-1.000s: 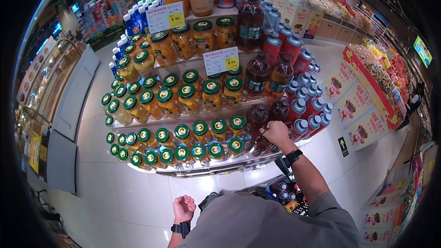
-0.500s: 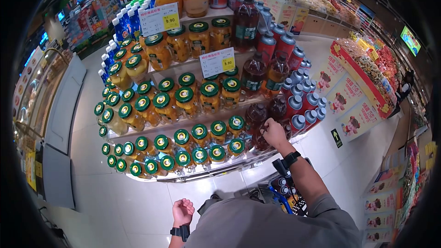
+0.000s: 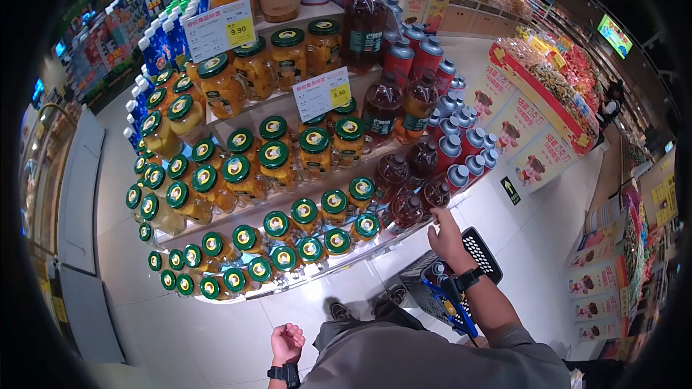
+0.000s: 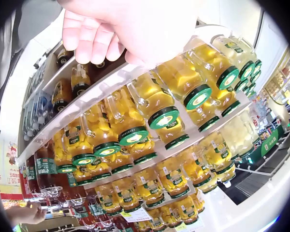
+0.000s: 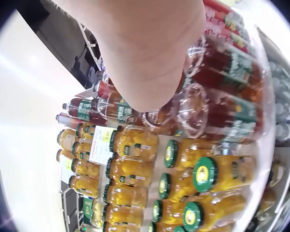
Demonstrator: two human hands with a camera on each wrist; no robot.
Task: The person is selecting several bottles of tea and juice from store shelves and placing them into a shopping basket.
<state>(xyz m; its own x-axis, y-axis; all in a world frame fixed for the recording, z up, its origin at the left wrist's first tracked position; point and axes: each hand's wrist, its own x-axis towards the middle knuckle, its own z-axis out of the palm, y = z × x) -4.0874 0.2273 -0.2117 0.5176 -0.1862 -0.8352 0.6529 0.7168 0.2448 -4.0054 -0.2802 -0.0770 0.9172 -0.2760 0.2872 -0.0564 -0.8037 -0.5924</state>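
Observation:
Close to the lower right of the tiered display is my right hand [image 3: 448, 238], its fingertips overlapping the base of a dark brown plastic bottle [image 3: 435, 193] in the head view. Another such bottle [image 3: 406, 210] stands just left of it. The left wrist view shows this right hand [image 4: 26, 213] with loosely bent fingers and nothing visible in them. In the right wrist view the fingers are hidden behind the hand. My left hand [image 3: 288, 343] hangs low beside my body, fingers loosely curled, holding nothing. Green-lidded jars [image 3: 310, 249] of yellow fruit fill the shelves to the left.
A black shopping basket [image 3: 484, 253] with a blue handle [image 3: 461, 315] stands below my right forearm, holding several items. Red cans [image 3: 458, 175] line the display's right side. Price cards [image 3: 321, 95] stand on the shelves. Farther right is a stand of packaged sweets [image 3: 537, 108].
My right hand has drawn back from over the front brown bottle, moving right and down. The view has shifted, so the display sits farther left and more of the basket shows.

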